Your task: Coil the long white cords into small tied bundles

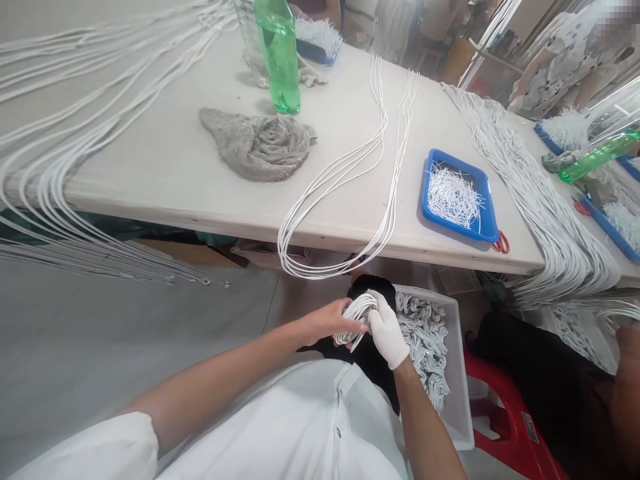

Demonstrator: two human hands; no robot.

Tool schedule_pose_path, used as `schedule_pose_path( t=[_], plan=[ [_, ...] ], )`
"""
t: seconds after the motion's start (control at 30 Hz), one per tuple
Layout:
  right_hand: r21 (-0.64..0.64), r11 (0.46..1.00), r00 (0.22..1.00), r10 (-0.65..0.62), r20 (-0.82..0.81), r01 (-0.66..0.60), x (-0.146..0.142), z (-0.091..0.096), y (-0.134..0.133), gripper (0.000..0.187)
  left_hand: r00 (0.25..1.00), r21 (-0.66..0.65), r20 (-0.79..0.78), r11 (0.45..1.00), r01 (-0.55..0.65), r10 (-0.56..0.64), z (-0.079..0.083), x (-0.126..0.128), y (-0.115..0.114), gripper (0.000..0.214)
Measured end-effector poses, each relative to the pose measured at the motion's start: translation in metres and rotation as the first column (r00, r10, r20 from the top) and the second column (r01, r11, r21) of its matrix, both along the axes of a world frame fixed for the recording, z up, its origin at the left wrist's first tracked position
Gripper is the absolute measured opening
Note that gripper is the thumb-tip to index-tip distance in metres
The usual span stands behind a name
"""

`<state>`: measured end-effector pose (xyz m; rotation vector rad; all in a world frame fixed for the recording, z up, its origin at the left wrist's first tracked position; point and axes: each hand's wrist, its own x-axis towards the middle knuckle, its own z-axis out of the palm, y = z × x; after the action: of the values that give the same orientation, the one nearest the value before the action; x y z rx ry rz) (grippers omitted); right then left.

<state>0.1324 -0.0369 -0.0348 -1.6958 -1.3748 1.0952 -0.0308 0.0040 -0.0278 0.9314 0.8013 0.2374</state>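
Over my lap, both hands grip one coiled bundle of white cable (357,312). My bare left hand (327,321) wraps its left side, thumb across the front. On the other side, my right hand (387,331), in a white glove, has its fingers closed on the coil. Part of the bundle is hidden behind the fingers. Just beyond, several long white cables (320,183) lie in a loop on the table, their bend hanging past the front edge. Beside my right forearm stands a white bin (459,373) holding many bundled cables (425,340).
On the table (165,167) are a grey cloth (260,147), a green bottle (280,60), and a blue tray (435,217) of white offcuts with red-handled scissors (501,242). Long cables (55,160) drape at left, more (530,180) at right. A red stool (515,427) and other people are nearby.
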Motion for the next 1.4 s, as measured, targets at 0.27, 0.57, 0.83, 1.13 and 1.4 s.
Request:
schedule_pose_path(
  t=[0.27, 0.57, 0.83, 1.13, 1.4],
  plan=[
    [-0.025, 0.999, 0.999, -0.031, -0.019, 0.03, -0.006, -0.001, 0.004, 0.045, 0.997, -0.124, -0.031, 0.99, 0.059, -0.063, -0.014, 0.009, -0.004, 0.008],
    [-0.172, 0.978, 0.937, -0.164, -0.309, 0.115, 0.005, 0.01, 0.002, 0.038, 0.986, -0.313, 0.146, 0.949, -0.03, 0.08, -0.012, 0.013, -0.004, 0.023],
    [-0.071, 0.983, 0.968, -0.177, -0.178, 0.167, 0.001, 0.009, -0.015, 0.02, 0.986, -0.288, 0.146, 0.957, -0.04, 0.085, -0.015, 0.012, -0.003, 0.028],
    [-0.118, 0.972, 0.941, -0.228, -0.25, 0.204, -0.002, 0.014, -0.019, 0.021, 0.996, -0.272, 0.084, 0.962, -0.002, 0.026, -0.007, 0.013, -0.002, 0.031],
    [-0.246, 0.956, 0.879, -0.252, -0.405, 0.161, -0.006, 0.007, -0.022, 0.028, 0.996, -0.21, 0.092, 0.978, 0.013, 0.006, -0.018, 0.011, -0.004, 0.028]
  ],
)
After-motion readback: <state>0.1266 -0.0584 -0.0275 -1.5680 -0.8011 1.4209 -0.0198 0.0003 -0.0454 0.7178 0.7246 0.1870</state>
